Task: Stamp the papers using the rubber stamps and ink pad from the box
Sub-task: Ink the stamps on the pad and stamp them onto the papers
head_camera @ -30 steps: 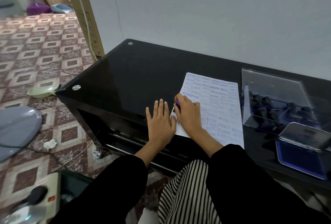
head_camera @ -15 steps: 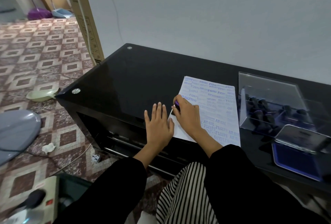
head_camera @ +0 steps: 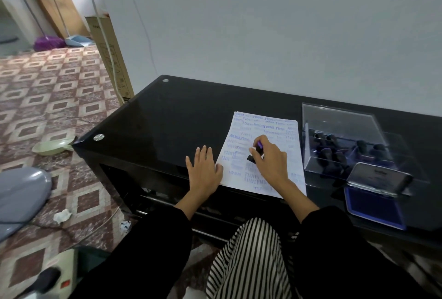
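A white paper [head_camera: 267, 131] covered with blue stamp marks lies on the black glass table [head_camera: 167, 119]. My right hand [head_camera: 269, 159] grips a purple-handled rubber stamp [head_camera: 257, 151] over the middle of the sheet, its dark base tilted just above the paper. My left hand [head_camera: 203, 169] lies flat, fingers spread, on the table at the paper's left edge. To the right stands a clear plastic box [head_camera: 339, 141] holding several dark stamps. In front of it sits an ink pad [head_camera: 375, 205] with its lid raised and blue pad showing.
The table's left corner carries metal studs [head_camera: 98, 137]. The floor on the left holds a grey fan base [head_camera: 19, 200], a green dustpan [head_camera: 51, 147], cables and a power strip [head_camera: 55, 277]. A cardboard box [head_camera: 110, 59] leans on the wall.
My right hand has lifted the stamp off the paper's left edge and moved it rightward over the middle of the sheet. My left hand stays flat in place.
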Demonstrator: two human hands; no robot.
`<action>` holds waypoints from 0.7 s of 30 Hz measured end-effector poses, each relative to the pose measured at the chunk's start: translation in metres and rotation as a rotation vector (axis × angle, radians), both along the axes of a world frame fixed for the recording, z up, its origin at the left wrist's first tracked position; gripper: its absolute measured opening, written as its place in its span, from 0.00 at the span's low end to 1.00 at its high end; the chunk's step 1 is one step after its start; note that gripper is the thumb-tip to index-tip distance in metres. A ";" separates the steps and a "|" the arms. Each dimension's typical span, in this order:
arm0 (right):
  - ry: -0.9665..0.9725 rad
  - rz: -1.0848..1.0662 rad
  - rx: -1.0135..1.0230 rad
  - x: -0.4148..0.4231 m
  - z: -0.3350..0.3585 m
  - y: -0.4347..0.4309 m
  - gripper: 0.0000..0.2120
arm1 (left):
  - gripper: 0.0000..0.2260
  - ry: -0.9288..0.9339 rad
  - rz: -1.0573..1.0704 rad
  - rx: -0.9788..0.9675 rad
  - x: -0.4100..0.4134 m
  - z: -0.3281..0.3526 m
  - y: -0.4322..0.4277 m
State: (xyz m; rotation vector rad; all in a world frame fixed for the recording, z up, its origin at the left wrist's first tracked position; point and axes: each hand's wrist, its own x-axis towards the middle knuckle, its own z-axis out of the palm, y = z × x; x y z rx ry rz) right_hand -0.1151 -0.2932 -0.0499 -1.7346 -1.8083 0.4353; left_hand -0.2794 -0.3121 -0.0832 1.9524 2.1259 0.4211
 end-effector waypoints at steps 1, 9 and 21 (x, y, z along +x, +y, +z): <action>0.005 0.000 0.001 0.004 -0.002 -0.004 0.04 | 0.25 -0.027 0.003 0.019 0.002 0.003 -0.001; 0.034 -0.045 0.120 0.042 -0.004 -0.034 0.05 | 0.22 -0.052 -0.191 0.188 0.042 0.019 -0.018; -0.044 -0.281 0.185 0.155 0.014 -0.090 0.05 | 0.27 -0.128 -0.659 0.188 0.173 0.019 -0.046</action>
